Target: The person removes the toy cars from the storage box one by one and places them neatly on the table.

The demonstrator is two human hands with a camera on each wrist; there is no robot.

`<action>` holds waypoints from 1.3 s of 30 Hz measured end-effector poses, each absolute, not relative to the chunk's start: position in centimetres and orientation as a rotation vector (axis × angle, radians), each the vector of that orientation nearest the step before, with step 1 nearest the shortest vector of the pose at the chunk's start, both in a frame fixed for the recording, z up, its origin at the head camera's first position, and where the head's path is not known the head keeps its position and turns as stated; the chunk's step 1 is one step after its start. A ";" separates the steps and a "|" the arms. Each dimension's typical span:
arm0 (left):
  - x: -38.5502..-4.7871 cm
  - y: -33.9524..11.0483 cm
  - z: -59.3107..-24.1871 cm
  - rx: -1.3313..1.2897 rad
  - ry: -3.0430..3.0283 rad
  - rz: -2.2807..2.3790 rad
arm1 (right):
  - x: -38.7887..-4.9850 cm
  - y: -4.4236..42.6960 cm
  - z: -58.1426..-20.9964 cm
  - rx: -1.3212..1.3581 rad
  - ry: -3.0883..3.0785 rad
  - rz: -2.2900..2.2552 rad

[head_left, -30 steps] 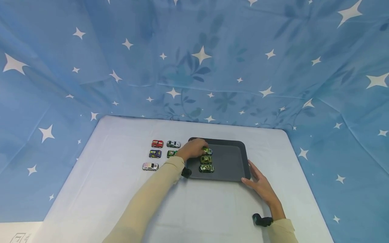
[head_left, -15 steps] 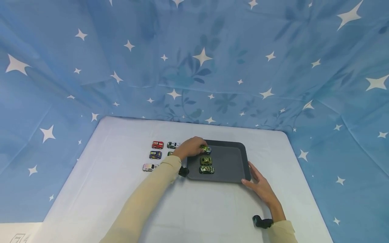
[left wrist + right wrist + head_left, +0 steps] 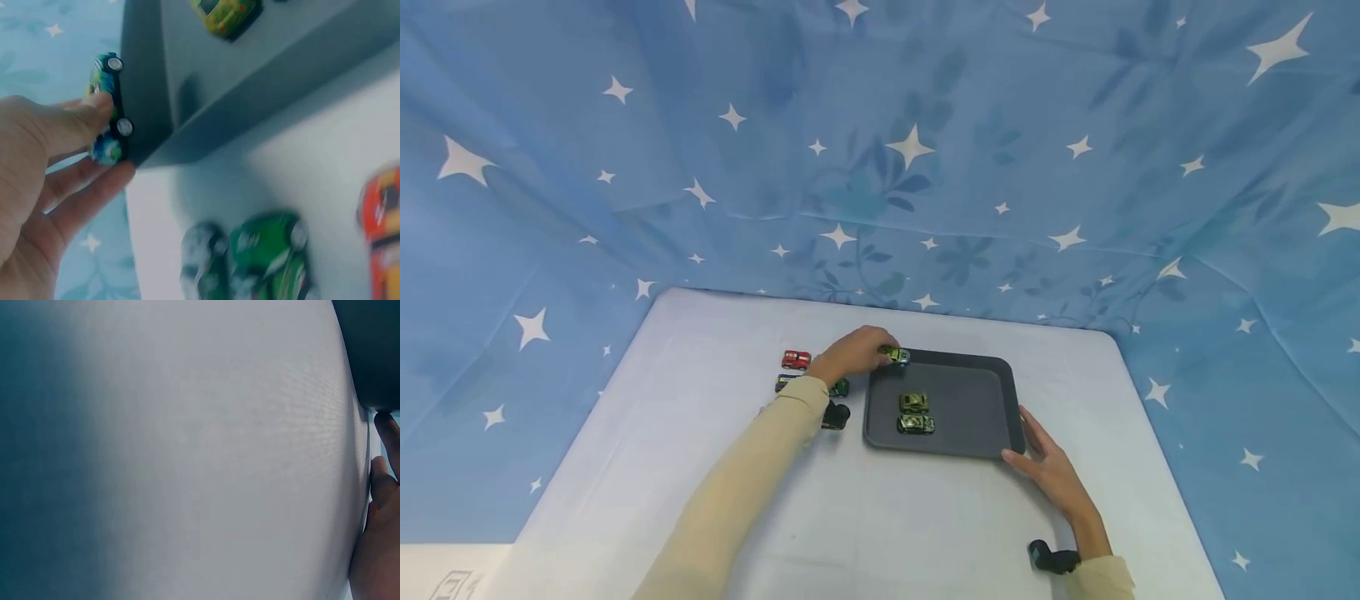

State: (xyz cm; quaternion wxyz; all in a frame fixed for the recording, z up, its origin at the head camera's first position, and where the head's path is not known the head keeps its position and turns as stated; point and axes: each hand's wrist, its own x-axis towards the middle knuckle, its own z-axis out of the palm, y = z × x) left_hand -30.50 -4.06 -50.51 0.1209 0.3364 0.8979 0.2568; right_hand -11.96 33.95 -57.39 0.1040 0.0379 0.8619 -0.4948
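My left hand (image 3: pixel 852 352) pinches a yellow-green toy car (image 3: pixel 898 356) between thumb and fingers, at the far left corner of the grey tray (image 3: pixel 962 400). In the left wrist view this toy car (image 3: pixel 111 112) is tilted up beside the tray's wall, its wheels facing the tray. Two more greenish toy cars, one olive (image 3: pixel 913 403) and one camouflage-patterned (image 3: pixel 916 424), sit inside the tray towards its left. My right hand (image 3: pixel 1057 477) rests against the tray's near right corner, thumb at the front edge and fingers extended along the side.
Left of the tray, several toy cars stand on the white tablecloth (image 3: pixel 925 517), including a red one (image 3: pixel 796 360) and a green one (image 3: pixel 839 387), partly covered by my left arm. A blue starry curtain (image 3: pixel 880 208) surrounds the table's back and sides.
My left hand has lifted the yellow-green toy car from its place behind the olive one and carried it left and back to the tray's corner. My right hand stays at the tray.
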 end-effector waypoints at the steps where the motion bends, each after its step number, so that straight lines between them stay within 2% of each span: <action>1: -30.6 -4.4 -50.4 0.983 2.623 0.758 | -11.9 34.0 -57.4 0.113 2.542 -1.460; 13: -31.5 -8.5 -49.0 0.987 2.661 0.746 | -11.4 34.1 -57.8 0.144 2.538 -1.449; 39: -31.2 -19.2 -49.7 0.765 2.767 0.673 | -12.1 34.2 -58.1 0.094 2.570 -1.439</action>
